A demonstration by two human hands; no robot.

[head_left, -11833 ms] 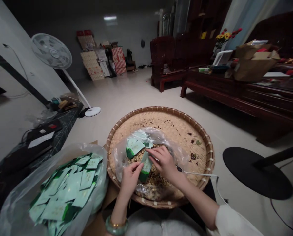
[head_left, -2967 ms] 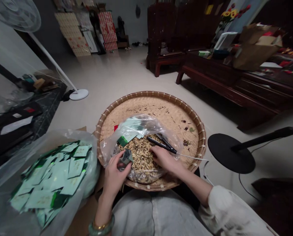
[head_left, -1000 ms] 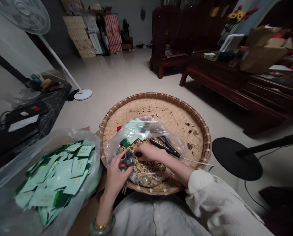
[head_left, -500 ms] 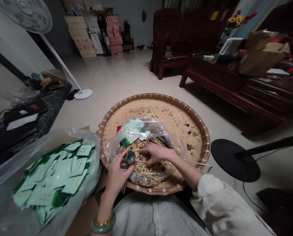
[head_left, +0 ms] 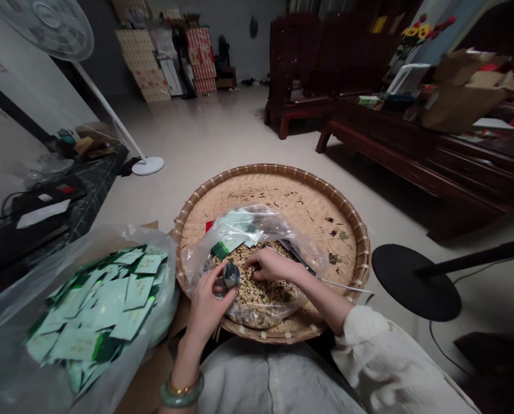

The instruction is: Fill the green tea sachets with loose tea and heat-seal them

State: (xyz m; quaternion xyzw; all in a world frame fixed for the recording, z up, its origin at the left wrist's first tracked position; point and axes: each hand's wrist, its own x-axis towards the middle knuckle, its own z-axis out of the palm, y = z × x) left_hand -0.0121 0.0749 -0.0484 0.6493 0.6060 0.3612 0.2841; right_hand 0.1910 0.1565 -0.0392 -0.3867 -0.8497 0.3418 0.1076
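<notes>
My left hand (head_left: 211,296) is closed around a small open foil sachet (head_left: 231,276), its mouth facing up. Fingers curled, my right hand (head_left: 272,264) dips into a heap of loose dried mix (head_left: 261,296), just right of the sachet; what lies between its fingertips is too small to name. The mix fills an open clear plastic bag (head_left: 313,253), which rests on a round woven bamboo tray (head_left: 278,184). Pale green packets (head_left: 235,227) lie at the far side of this bag. A dark, long tool (head_left: 298,256) lies beside my right wrist.
At left stands a large plastic bag (head_left: 2,322) full of pale green packets (head_left: 110,302). A black round stand base (head_left: 416,282) is right of the tray. Farther off are a white fan (head_left: 148,166), a dark wooden table (head_left: 382,149) and stacked boxes (head_left: 142,66).
My right hand's fingers have drawn together in the dried mix. My left hand keeps the sachet in nearly the same place, and the view has shifted slightly.
</notes>
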